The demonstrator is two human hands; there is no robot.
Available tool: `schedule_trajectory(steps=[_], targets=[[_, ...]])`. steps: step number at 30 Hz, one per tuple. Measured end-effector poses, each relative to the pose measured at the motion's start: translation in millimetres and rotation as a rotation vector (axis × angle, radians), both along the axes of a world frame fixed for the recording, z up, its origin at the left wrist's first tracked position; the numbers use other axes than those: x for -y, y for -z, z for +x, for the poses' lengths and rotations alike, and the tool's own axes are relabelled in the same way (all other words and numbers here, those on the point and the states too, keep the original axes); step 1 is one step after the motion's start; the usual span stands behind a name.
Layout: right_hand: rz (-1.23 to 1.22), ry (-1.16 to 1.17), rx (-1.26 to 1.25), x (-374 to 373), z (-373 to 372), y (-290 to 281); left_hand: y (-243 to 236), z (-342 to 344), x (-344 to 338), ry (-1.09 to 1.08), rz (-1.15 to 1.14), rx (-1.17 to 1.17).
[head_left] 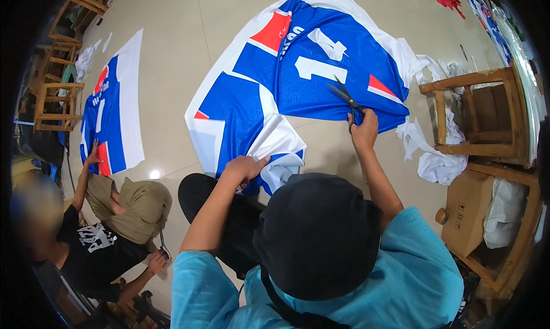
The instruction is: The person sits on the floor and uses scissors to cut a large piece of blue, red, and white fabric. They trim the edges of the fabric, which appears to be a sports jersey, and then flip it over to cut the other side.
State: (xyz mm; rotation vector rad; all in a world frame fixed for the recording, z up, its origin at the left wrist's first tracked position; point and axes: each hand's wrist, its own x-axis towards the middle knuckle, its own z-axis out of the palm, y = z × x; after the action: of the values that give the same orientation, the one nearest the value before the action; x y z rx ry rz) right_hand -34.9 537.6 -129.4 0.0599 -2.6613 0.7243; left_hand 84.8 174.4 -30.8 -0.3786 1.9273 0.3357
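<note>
Bright, even indoor light fell on the pale tiled floor, flaring into a small white glare left of the left hand, while soft shadow lay just left of the right hand. Fisheye distortion bowed the wooden stool to its right, corners sank into black, and a co-worker's head, far left of both hands, was blurred

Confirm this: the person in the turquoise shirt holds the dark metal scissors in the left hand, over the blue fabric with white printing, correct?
Wrong hand: the head view shows the dark metal scissors in the right hand, not the left hand. They are over the blue fabric with white printing.
</note>
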Motion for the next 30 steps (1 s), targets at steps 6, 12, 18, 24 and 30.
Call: schedule_trajectory(steps=[6, 12, 18, 24, 30], targets=[[-0.089, 0.133, 0.132, -21, 16, -8, 0, -12, 12, -0.118, -0.062, -0.620], [-0.306, 0.013, 0.142, 57, 13, -13, 61, -29, 28, -0.062, 0.049, -1.180], [-0.389, -0.115, 0.390, 110, 35, -6, 79, -24, 3, -0.017, -0.042, -0.942], [-0.466, -0.243, 0.688, 146, 98, -17, 77, -23, 3, -0.067, -0.049, -0.937], [-0.762, -0.278, 0.996, 140, 113, -15, 94, -30, 24, -0.117, -0.074, -1.025]])
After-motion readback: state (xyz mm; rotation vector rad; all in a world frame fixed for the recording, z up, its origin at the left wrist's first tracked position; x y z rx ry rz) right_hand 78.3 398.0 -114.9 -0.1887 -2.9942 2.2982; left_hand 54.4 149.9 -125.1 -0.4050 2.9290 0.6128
